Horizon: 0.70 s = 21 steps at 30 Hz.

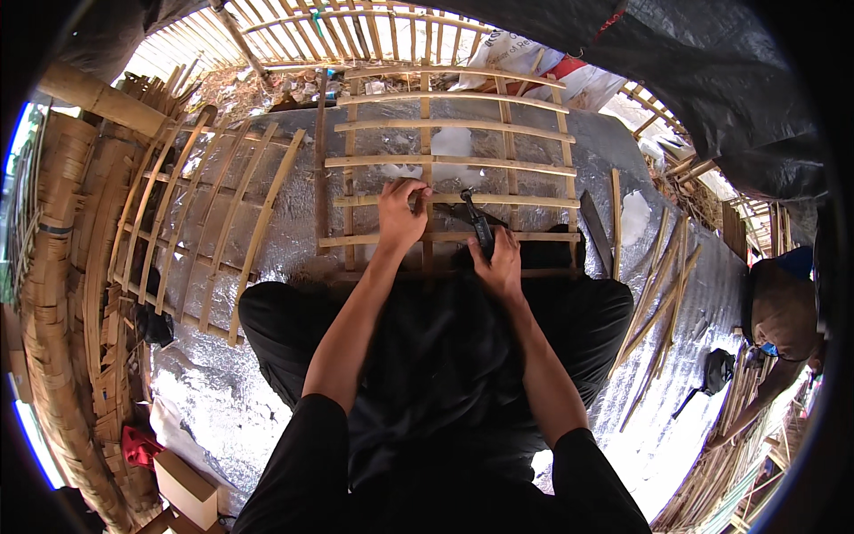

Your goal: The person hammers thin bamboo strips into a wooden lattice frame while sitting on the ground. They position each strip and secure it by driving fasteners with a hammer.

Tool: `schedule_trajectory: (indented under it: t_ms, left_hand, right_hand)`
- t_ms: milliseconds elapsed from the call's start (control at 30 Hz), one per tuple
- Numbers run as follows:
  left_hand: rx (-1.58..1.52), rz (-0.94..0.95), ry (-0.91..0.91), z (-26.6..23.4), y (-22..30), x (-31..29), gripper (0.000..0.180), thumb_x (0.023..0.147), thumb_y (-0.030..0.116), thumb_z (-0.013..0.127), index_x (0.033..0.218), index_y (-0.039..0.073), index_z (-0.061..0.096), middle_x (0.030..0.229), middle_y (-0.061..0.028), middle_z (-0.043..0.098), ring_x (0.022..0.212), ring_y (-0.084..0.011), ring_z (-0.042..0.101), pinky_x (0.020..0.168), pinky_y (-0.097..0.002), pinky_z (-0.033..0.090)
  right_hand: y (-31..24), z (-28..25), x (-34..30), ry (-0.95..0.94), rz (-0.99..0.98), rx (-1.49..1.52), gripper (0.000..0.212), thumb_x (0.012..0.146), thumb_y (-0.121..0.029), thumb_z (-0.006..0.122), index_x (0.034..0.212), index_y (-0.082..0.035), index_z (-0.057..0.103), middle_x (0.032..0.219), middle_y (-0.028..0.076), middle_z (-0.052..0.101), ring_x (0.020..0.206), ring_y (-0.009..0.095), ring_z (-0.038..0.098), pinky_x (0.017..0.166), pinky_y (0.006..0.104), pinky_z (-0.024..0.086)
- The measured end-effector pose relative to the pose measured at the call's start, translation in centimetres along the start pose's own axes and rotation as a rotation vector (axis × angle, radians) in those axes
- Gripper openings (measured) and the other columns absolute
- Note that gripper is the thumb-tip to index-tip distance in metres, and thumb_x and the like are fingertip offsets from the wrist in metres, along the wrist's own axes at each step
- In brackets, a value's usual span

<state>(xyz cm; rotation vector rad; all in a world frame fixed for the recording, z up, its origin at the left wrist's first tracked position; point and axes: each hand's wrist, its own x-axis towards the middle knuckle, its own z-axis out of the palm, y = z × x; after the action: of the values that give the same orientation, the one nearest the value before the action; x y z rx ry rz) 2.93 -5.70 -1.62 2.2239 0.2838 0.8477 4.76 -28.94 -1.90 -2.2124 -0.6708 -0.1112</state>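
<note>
Black-clad lap, bamboo lattice [445, 169] flat on the silver-sheeted floor [222, 400] just beyond.
Left hand [399, 214] pinching a slat crossing, right hand [500, 263] gripping a dark tool [479, 222] — most crossings seemingly joined, near rows apparently left.

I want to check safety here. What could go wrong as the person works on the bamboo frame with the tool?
1. The left hand pinches a slat of the frame right beside the tip of the tool in the right hand; a slip could hurt the fingers.
2. Loose strips lie at the right and could be knocked away.
</note>
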Motion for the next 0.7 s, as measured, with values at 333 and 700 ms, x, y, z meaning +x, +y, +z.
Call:
schedule_trajectory:
  t_ms: [333, 700]
  left_hand:
    - [0.251, -0.071, -0.123, -0.4, 0.0, 1.5, 0.009, 0.092, 0.007, 0.066, 0.100, 0.011, 0.065, 0.093, -0.0076, 0.075, 0.088, -0.0349, 0.071, 0.089, -0.0534, 0.045]
    - [0.076, -0.018, 0.033, 0.6, 0.3, 1.8, 0.010, 0.086, 0.014, 0.080, 0.095, 0.015, 0.078, 0.097, -0.0030, 0.069, 0.102, -0.0283, 0.061, 0.095, -0.0483, 0.042]
  right_hand:
    - [-1.6, -0.4, 1.6, -0.091, -0.032, -0.227, 0.035, 0.092, -0.023, 0.073, 0.112, 0.002, 0.058, 0.106, 0.021, 0.067, 0.107, 0.044, 0.060, 0.095, 0.0580, 0.041]
    - [-0.7, 0.3, 1.8, -0.068, 0.041, -0.143, 0.035, 0.093, -0.025, 0.074, 0.113, 0.000, 0.060, 0.107, 0.020, 0.068, 0.108, 0.046, 0.060, 0.097, 0.0590, 0.040]
